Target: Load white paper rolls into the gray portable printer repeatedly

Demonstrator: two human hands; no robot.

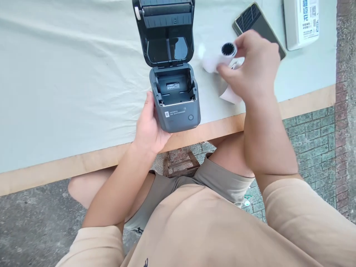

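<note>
A dark grey label printer (178,120) stands near the table's front edge with its lid (167,33) tipped fully back. Its paper bay shows no roll, only a small printed sticker on the back wall. My left hand (148,126) grips the printer's lower left side, the fingers partly hidden behind and under it. To the right of the printer, my right hand (254,61) pinches a white label roll (224,62) with a dark hollow core between thumb and fingers. A loose curl of white paper (231,94) lies below that hand.
Behind my right hand lies a dark smartphone (257,24) with a pale rim. A white box (302,27) with blue print stands at the back right. The pale cloth (69,85) covers the table up to its wooden front edge (105,157).
</note>
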